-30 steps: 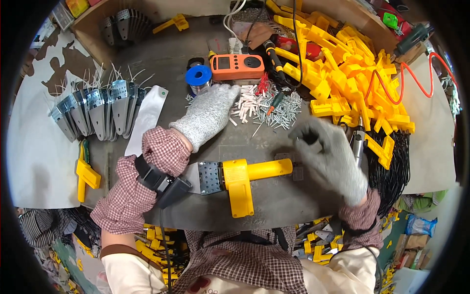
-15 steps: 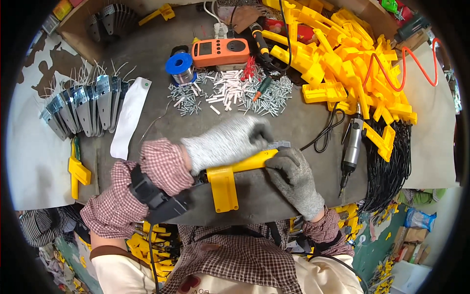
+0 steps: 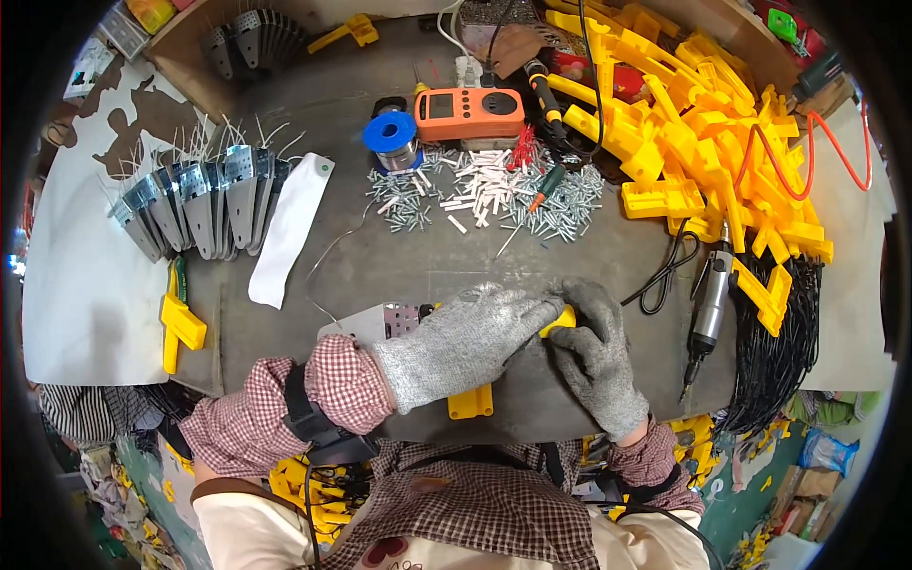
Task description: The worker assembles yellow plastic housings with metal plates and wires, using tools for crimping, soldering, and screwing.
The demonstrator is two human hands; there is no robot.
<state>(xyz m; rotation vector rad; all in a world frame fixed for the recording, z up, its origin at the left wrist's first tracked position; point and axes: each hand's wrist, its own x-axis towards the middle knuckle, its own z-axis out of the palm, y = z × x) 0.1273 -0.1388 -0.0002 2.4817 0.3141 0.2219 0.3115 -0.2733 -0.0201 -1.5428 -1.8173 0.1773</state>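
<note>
Lettering point(image 3: 407, 565) | cream garment point(image 3: 424, 560), lower picture edge | partly visible

Vivid orange, that's your meter point(image 3: 471, 112)! Left of the meter, bright blue tops the spool point(image 3: 390, 132); right of the meter, blazing yellow fills the parts heap point(image 3: 703, 142). Nearer you than the meter, it's pinkish-white pieces point(image 3: 489, 180) and silvery screws point(image 3: 565, 211) on a dark grey worktop point(image 3: 437, 252); beyond those, closest to you, flecked grey hands point(image 3: 470, 328), yellow housing point(image 3: 470, 403), red-and-white checked sleeves point(image 3: 350, 385)!
</note>
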